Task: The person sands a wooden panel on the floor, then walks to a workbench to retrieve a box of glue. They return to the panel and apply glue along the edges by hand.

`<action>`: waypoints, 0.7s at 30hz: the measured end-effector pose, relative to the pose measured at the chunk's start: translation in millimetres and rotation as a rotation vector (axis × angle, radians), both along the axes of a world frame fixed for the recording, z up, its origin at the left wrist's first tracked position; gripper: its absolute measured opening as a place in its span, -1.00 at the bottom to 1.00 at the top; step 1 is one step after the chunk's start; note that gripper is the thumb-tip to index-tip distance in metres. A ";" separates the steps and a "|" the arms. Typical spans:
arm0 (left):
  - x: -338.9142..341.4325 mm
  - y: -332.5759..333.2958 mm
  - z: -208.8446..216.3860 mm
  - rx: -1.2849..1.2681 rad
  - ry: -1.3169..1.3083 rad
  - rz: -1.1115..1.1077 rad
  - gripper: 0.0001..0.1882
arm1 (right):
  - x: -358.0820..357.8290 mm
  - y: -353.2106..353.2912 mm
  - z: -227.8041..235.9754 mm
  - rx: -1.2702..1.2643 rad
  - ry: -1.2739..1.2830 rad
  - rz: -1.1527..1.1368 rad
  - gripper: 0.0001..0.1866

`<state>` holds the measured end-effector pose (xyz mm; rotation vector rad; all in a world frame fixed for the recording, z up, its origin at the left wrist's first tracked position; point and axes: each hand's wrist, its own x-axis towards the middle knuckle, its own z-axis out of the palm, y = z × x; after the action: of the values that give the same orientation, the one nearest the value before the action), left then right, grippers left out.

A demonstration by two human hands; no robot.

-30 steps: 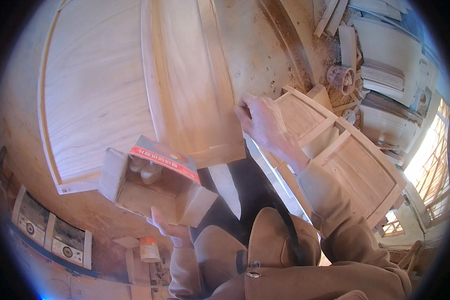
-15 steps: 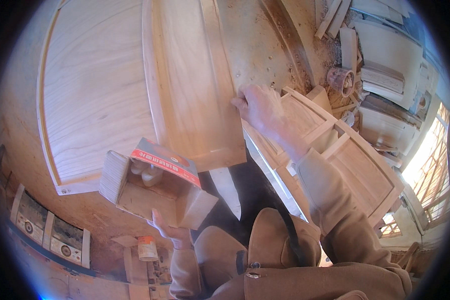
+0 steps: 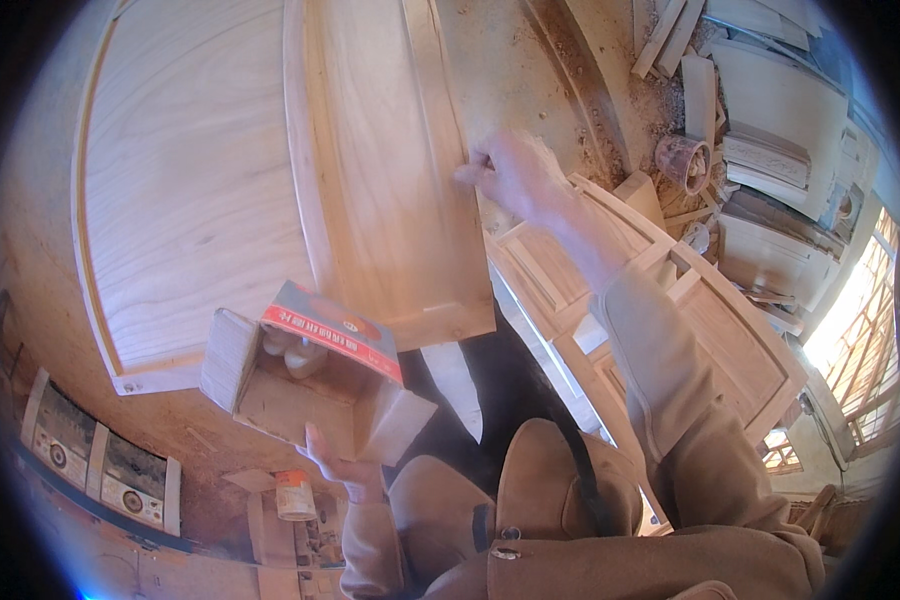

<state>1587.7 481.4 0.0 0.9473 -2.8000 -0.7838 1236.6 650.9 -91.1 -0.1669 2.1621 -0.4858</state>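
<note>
Pale, bare wood fills the view: a long unfinished panelled door (image 3: 380,170) of light timber lies flat across a wide pale wooden board (image 3: 180,190) beneath it, its raised frame running away from the person; the right hand (image 3: 515,175) reaches out to the door's right edge, fingers curled over the rim and seemingly gripping it, probably to steady or shift the panel, though motion blur hides how tightly they close; the left hand (image 3: 340,465) is wrapped from below around an open brown cardboard box with a red printed flap (image 3: 310,375), held near the body and tilted so its mouth faces up, likely to keep the pale rounded items inside it from spilling; what those items are cannot be made out; the box sits just below the door's near end, well apart from the right hand; to the right, a second framed wooden door (image 3: 710,330) leans or lies beside the person, and a small round brownish pot (image 3: 682,160) stands among offcuts on the sawdust-covered floor (image 3: 530,70).
</note>
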 end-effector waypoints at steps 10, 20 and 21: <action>6.2 0.5 2.6 0.198 0.037 0.124 -0.48 | -29.1 4.5 -22.7 -0.102 0.044 -0.098 -0.55; 5.7 -4.9 3.7 0.105 -0.017 -0.027 -0.19 | 25.1 34.4 -16.4 -0.237 -0.088 -0.250 -0.55; 4.2 -4.4 1.7 0.066 0.030 -0.037 -0.29 | 24.2 35.1 -19.9 -0.263 -0.097 -0.284 -0.53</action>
<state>1591.8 477.0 1.7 0.8872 -2.7895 -0.8925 1260.7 685.9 -111.0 0.0212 2.0296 -0.9227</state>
